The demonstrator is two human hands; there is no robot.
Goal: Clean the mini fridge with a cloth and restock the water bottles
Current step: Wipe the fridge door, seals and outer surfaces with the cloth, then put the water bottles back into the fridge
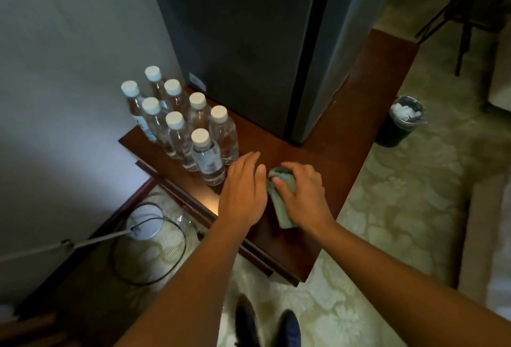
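Observation:
The dark grey mini fridge stands on a brown wooden cabinet top, its door closed. Left of it stand several clear water bottles with white caps, grouped near the wall. My right hand grips a crumpled green-grey cloth that lies on the cabinet top in front of the fridge. My left hand hovers just left of the cloth with straight fingers, close to the nearest bottle.
A dark waste bin with a liner stands on the patterned carpet to the right of the cabinet. A black cable loop and a white round base lie on the floor at lower left. A dark folding stand is at the upper right.

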